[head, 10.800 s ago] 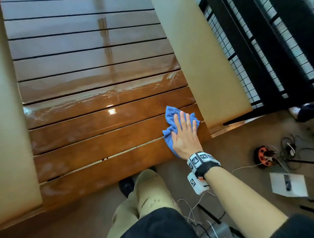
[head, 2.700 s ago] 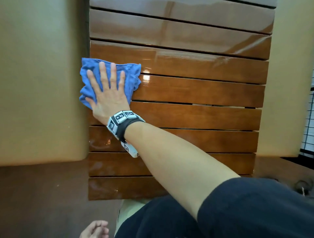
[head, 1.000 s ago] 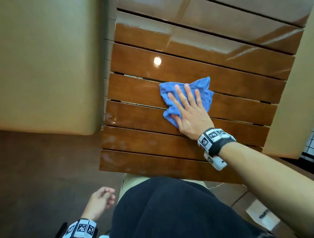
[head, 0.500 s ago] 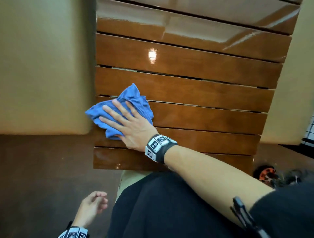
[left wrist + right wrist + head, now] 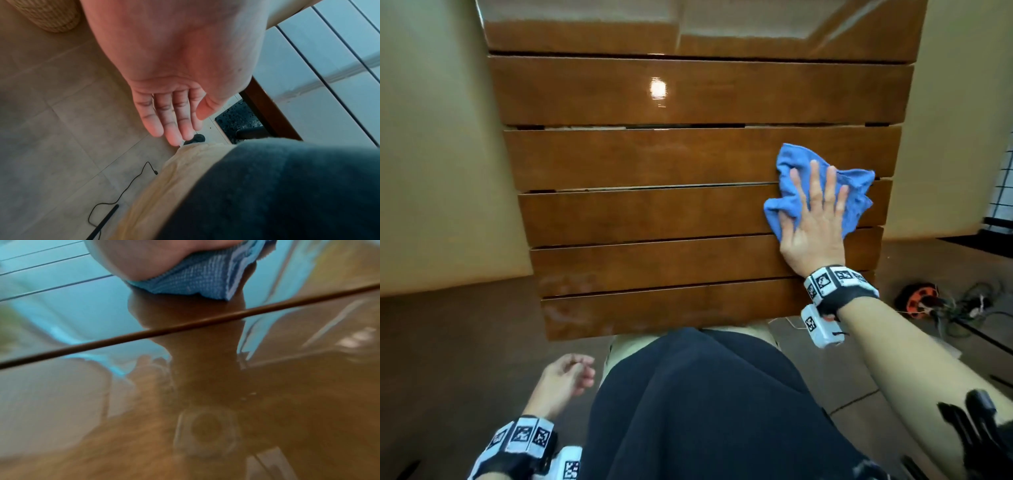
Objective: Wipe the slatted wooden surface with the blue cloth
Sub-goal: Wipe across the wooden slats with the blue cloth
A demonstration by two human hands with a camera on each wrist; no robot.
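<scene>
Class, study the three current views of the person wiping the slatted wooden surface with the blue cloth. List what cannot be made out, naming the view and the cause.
1. Head view: the part of the blue cloth under the right hand is hidden.
2. Head view: the far slats of the slatted wooden surface are cut off by the top edge.
3. Right wrist view: the fingers are out of frame; blur and glare hide the wood grain.
4. Left wrist view: the left hand covers the floor beyond.

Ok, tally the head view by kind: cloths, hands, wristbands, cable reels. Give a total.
Cloth: 1
Hands: 2 (right hand, left hand)
Wristbands: 2 (right wristband, left wristband)
Reel: 1
Total: 6
</scene>
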